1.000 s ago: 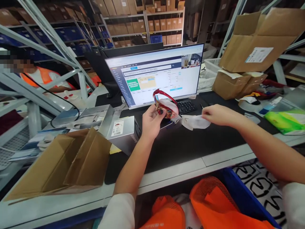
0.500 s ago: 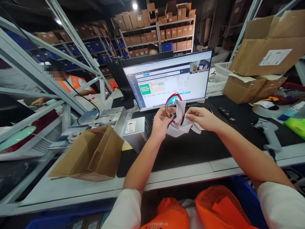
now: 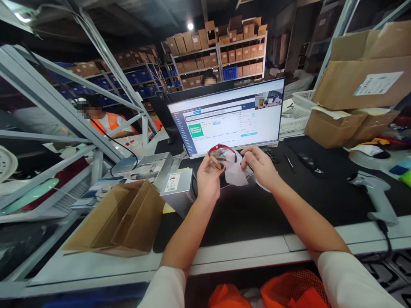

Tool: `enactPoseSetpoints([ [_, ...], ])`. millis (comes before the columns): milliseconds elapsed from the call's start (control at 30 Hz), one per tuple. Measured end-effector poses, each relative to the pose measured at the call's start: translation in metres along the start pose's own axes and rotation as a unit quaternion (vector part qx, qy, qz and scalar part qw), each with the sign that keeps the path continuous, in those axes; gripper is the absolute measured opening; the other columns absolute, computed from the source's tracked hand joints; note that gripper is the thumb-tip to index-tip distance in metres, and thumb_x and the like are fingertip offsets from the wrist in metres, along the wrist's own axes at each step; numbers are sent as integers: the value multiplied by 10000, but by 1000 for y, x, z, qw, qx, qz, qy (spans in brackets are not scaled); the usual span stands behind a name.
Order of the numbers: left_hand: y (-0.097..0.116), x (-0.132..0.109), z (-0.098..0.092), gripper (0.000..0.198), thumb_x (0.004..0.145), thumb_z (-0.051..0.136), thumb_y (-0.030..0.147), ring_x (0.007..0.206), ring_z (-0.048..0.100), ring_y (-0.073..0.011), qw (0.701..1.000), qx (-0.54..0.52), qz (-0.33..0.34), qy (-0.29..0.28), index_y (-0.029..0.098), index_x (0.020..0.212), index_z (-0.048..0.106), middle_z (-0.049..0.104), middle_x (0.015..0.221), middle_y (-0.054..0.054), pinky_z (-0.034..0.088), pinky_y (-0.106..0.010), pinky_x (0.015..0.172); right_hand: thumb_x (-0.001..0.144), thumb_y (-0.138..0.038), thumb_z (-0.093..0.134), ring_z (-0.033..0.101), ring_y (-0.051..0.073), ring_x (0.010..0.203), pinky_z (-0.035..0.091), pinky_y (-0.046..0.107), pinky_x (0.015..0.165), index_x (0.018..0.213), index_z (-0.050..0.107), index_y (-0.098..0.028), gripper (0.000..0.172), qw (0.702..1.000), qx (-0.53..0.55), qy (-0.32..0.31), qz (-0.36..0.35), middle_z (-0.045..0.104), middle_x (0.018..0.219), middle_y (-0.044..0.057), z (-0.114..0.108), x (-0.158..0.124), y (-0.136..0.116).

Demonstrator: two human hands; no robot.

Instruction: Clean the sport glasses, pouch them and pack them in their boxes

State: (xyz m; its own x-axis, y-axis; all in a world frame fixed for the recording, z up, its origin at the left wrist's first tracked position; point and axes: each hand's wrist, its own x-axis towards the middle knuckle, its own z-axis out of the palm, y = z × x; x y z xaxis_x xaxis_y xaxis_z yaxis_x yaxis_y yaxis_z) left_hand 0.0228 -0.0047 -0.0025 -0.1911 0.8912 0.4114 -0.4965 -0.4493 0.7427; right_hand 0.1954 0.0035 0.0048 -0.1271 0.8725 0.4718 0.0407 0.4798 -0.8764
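My left hand point(image 3: 208, 177) grips a pair of red-framed sunglasses point(image 3: 221, 147) with mirrored lenses by one side. A thin white wrapping sheet point(image 3: 236, 171) hangs around the glasses' other side. Close to the right edge of that sheet, my right hand point(image 3: 260, 166) has its fingers curled together; what they pinch, if anything, is hidden. Left of my left wrist stands a grey box point(image 3: 181, 192) with a label showing a picture of glasses.
Behind my hands stands a lit monitor point(image 3: 224, 119). An open cardboard box point(image 3: 128, 222) sits at the left. To the right are a pen point(image 3: 289, 162), a mouse point(image 3: 306, 161) and a barcode scanner point(image 3: 374, 192). A co-worker point(image 3: 107, 122) sits beyond the metal frame.
The sunglasses have come lower and tilted, their lenses now facing more upward. My right hand has curled its fingers more. The camera view has shifted slightly.
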Motion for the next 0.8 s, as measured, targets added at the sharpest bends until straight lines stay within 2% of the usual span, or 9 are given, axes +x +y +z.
enactPoseSetpoints([
  [167,-11,0,-4,526,612,959,324,1183,647,-203,991,100,90,22,263,1082,730,520,1455,-59,560,-312,1000,955,-604,525,552,169,681,375,295,634,741,589,-201,461,986,-147,-72,33,631,714,15,6,0,5],
  [300,-20,-4,-8,404,677,920,368,1350,563,-264,964,194,184,12,265,1020,735,408,1552,-61,522,-355,1089,986,-600,466,570,184,684,395,307,634,783,638,-206,475,989,-94,-112,15,655,739,35,16,-2,4],
  [367,-19,-5,-10,426,685,911,403,1361,555,-271,958,204,199,21,272,1048,730,443,1542,-73,507,-373,1102,991,-598,466,588,185,704,420,308,665,778,665,-199,494,987,-72,-147,1,676,763,46,15,-6,-2],
  [467,-10,-2,-14,551,647,925,444,1174,673,-245,982,148,118,14,274,1129,719,662,1309,-88,554,-366,1003,989,-544,513,628,187,775,458,300,742,773,697,-187,456,976,-40,-216,-11,711,814,52,-2,-8,-16],
  [533,0,1,-17,581,612,943,416,1088,704,-241,990,131,36,-46,251,1130,736,729,1183,-87,566,-361,960,989,-509,527,643,190,800,475,300,779,789,706,-186,420,983,-11,-184,-14,715,801,51,-17,-7,-21],
  [600,8,3,-20,529,603,951,337,1148,685,-258,979,154,-18,-129,231,1088,769,711,1254,-106,551,-372,997,978,-490,541,640,188,782,481,300,766,836,714,-186,377,994,-10,-110,-9,708,780,44,-30,-4,-23],
  [633,11,3,-20,496,610,946,296,1196,666,-266,970,170,-35,-170,232,1074,782,685,1310,-113,541,-378,1023,962,-480,563,638,187,776,482,298,749,872,717,-186,344,995,-21,-98,3,712,793,42,-35,-3,-22],
  [700,14,1,-18,445,636,926,232,1259,636,-275,950,193,-57,-240,244,1062,797,651,1358,-119,526,-389,1064,883,-446,659,638,189,761,480,290,699,900,724,-184,271,983,-63,-165,52,727,832,39,-40,-1,-21],
  [800,13,-7,-12,442,682,893,191,1296,622,-284,923,198,-82,-320,278,1103,792,614,1399,-117,511,-419,1111,757,-388,752,603,182,675,454,283,619,760,721,-176,214,929,-139,-327,104,702,736,20,-42,2,-19],
])
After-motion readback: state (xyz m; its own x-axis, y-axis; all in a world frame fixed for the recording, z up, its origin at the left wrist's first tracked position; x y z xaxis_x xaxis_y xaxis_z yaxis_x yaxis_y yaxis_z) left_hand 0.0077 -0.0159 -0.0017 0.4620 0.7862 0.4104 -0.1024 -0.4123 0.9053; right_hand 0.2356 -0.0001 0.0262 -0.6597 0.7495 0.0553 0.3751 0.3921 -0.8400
